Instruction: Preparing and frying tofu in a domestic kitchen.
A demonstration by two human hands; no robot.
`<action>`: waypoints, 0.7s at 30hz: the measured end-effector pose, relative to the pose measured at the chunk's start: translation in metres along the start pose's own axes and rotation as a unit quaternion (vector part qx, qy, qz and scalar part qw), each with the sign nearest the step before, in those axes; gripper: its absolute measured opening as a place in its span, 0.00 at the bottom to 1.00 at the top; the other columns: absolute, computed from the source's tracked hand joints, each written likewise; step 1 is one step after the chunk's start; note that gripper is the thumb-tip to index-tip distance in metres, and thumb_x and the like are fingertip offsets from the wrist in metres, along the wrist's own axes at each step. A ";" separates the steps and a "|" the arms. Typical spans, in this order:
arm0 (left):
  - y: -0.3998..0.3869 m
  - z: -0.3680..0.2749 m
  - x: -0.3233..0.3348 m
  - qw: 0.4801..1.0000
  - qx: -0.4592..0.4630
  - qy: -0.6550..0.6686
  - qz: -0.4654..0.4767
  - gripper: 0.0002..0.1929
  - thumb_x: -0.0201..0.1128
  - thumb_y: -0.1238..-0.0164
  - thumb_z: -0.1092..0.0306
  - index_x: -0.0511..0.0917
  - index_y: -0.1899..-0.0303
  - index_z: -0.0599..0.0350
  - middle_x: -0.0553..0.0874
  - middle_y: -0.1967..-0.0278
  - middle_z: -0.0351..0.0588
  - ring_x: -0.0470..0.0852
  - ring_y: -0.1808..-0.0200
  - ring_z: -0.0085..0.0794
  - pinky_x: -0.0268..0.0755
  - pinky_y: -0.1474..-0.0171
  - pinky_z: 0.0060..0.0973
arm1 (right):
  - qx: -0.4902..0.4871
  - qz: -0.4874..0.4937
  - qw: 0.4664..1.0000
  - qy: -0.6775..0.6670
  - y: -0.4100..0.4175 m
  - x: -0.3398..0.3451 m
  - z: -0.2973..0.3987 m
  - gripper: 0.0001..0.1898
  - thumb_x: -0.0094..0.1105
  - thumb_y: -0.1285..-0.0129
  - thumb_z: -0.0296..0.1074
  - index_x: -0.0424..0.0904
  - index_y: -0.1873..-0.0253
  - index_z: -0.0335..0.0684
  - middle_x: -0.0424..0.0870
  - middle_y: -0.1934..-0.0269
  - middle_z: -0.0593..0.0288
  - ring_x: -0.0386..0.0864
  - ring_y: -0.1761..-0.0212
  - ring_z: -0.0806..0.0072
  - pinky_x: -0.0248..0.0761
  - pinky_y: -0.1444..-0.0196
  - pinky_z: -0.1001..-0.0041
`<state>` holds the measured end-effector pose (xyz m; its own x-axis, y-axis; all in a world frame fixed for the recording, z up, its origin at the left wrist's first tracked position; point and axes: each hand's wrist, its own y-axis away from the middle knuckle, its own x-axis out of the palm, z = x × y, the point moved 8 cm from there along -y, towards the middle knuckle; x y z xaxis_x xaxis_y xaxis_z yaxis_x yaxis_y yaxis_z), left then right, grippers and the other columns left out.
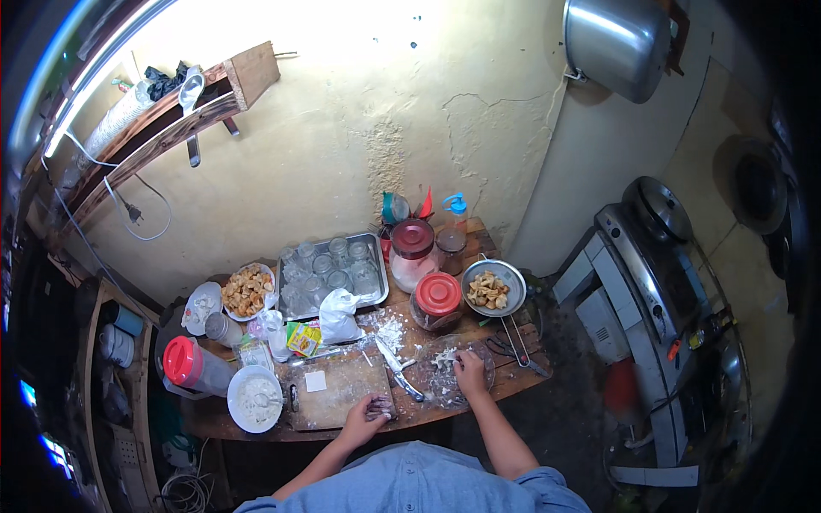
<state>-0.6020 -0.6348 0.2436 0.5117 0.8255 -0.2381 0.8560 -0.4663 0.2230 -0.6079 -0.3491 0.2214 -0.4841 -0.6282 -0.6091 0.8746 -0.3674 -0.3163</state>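
Observation:
My left hand (368, 414), with flour on its fingers, rests at the lower right corner of a wooden cutting board (340, 401). Its fingers are curled, and I cannot tell if anything is in them. A pale square wrapper of dough (315, 381) lies on the board. My right hand (471, 373) is over a clear plate (442, 399), fingertips at some floury whitish pieces (444, 359); whether it grips one is unclear. Between the hands lies a kitchen knife (399, 368), its handle towards me. Left of the board stands a white bowl of flour (255, 399) with a spoon in it.
Behind the board are a white plastic bag (338, 317), a metal tray of glass jars (383, 272) and red-lidded jars (437, 294). A strainer with fried pieces (489, 290) sits right, near scissors (503, 346). A red-lidded pitcher (192, 365) stands left. A stove (648, 276) is farther right.

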 end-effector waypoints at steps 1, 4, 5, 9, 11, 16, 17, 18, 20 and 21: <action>0.001 0.000 -0.001 1.000 0.004 -0.002 0.003 0.23 0.64 0.48 0.74 0.69 0.48 0.63 0.81 0.58 0.49 0.79 0.55 0.30 0.72 0.51 0.26 | 0.003 -0.003 1.000 0.001 0.000 -0.001 0.000 0.12 0.60 0.54 0.20 0.76 0.61 0.33 0.79 0.65 0.50 0.77 0.63 0.55 0.72 0.60 0.65; 0.002 0.001 -0.003 1.000 0.007 0.001 0.018 0.23 0.64 0.47 0.74 0.69 0.48 0.63 0.81 0.58 0.49 0.79 0.55 0.30 0.72 0.51 0.26 | -0.051 -0.010 0.998 0.039 0.000 -0.004 0.009 0.09 0.61 0.55 0.22 0.78 0.66 0.35 0.79 0.67 0.51 0.76 0.62 0.55 0.69 0.57 0.62; 0.002 0.001 -0.002 1.000 0.005 0.006 0.029 0.23 0.64 0.47 0.74 0.69 0.47 0.64 0.81 0.58 0.49 0.79 0.55 0.29 0.72 0.52 0.26 | -0.047 -0.017 0.997 0.061 0.000 -0.003 0.003 0.08 0.62 0.55 0.24 0.78 0.66 0.36 0.79 0.67 0.52 0.75 0.60 0.56 0.68 0.55 0.61; 0.009 -0.002 -0.014 1.000 -0.009 0.011 0.023 0.21 0.62 0.46 0.78 0.69 0.48 0.63 0.81 0.57 0.48 0.79 0.53 0.29 0.70 0.47 0.26 | 0.027 -0.038 0.979 0.200 -0.003 -0.013 0.012 0.07 0.62 0.54 0.29 0.80 0.67 0.38 0.78 0.65 0.55 0.73 0.56 0.58 0.67 0.53 0.61; 0.011 0.004 -0.020 0.999 0.001 -0.035 0.028 0.21 0.61 0.46 0.78 0.69 0.48 0.64 0.81 0.56 0.48 0.79 0.52 0.29 0.70 0.47 0.26 | 0.050 -0.020 0.974 0.220 -0.003 -0.013 0.013 0.08 0.63 0.54 0.30 0.80 0.67 0.39 0.78 0.63 0.55 0.71 0.54 0.59 0.66 0.52 0.61; 0.017 0.005 -0.037 0.997 0.002 -0.042 0.058 0.21 0.61 0.46 0.78 0.70 0.48 0.64 0.81 0.56 0.47 0.79 0.53 0.29 0.70 0.47 0.26 | 0.066 -0.031 0.964 0.256 0.000 -0.008 0.018 0.09 0.63 0.53 0.32 0.81 0.65 0.39 0.78 0.62 0.56 0.71 0.53 0.58 0.64 0.48 0.60; 0.018 0.007 -0.040 0.997 0.002 -0.041 0.071 0.20 0.61 0.46 0.78 0.70 0.49 0.64 0.81 0.56 0.47 0.79 0.54 0.28 0.71 0.47 0.26 | 0.066 -0.031 0.963 0.258 0.001 -0.005 0.017 0.09 0.63 0.53 0.32 0.81 0.65 0.39 0.78 0.62 0.56 0.71 0.53 0.58 0.64 0.48 0.60; 0.019 0.015 -0.045 0.997 0.003 -0.040 0.072 0.20 0.61 0.46 0.78 0.70 0.49 0.64 0.81 0.56 0.47 0.79 0.54 0.28 0.71 0.47 0.26 | 0.082 -0.046 0.965 0.246 0.001 -0.004 0.013 0.09 0.63 0.54 0.32 0.81 0.65 0.39 0.78 0.62 0.56 0.71 0.53 0.59 0.63 0.47 0.60; 0.021 0.028 -0.057 0.997 0.012 -0.035 0.066 0.19 0.60 0.45 0.78 0.71 0.49 0.62 0.81 0.56 0.46 0.79 0.54 0.27 0.71 0.48 0.25 | 0.097 -0.060 0.965 0.235 0.001 0.000 0.012 0.09 0.63 0.54 0.31 0.81 0.65 0.39 0.78 0.62 0.56 0.71 0.53 0.60 0.62 0.46 0.60; 0.023 0.035 -0.063 0.997 0.013 -0.033 0.065 0.19 0.60 0.45 0.78 0.71 0.49 0.62 0.81 0.56 0.46 0.79 0.54 0.27 0.71 0.48 0.25 | 0.101 -0.063 0.962 0.247 0.000 0.001 0.011 0.09 0.63 0.54 0.31 0.81 0.65 0.39 0.78 0.63 0.56 0.71 0.53 0.60 0.63 0.47 0.60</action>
<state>-0.6118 -0.7088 0.2307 0.6216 0.7353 -0.2703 0.7832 -0.5767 0.2323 -0.6083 -0.3575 0.2287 -0.4710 -0.1865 -0.8622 0.7629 -0.5769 -0.2920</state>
